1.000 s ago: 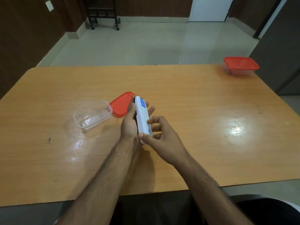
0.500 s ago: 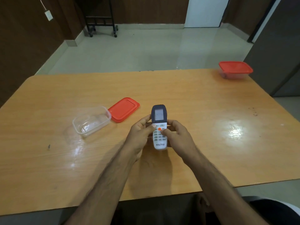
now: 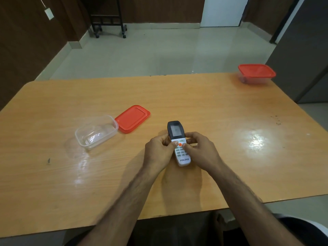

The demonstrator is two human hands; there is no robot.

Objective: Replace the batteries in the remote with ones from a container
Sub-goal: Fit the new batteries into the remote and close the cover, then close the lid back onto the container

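Observation:
A white remote (image 3: 179, 144) with a dark display end lies face up between both my hands, over the middle of the wooden table (image 3: 195, 96). My left hand (image 3: 158, 153) grips its left side with the thumb on the keypad. My right hand (image 3: 201, 150) grips the right side, thumb beside the orange button. A clear open container (image 3: 96, 134) sits to the left; I see no batteries in it. Its red lid (image 3: 132, 118) lies flat beside it. No loose batteries are visible.
A second clear container with a red lid on it (image 3: 256, 73) stands at the table's far right corner. A dark wheeled rack (image 3: 108, 18) stands on the floor beyond the table. A dark cabinet side (image 3: 305, 50) rises at the right.
The remote has been turned from back side up to keypad side up. Both hands now hold it by its sides, slightly right of where it was.

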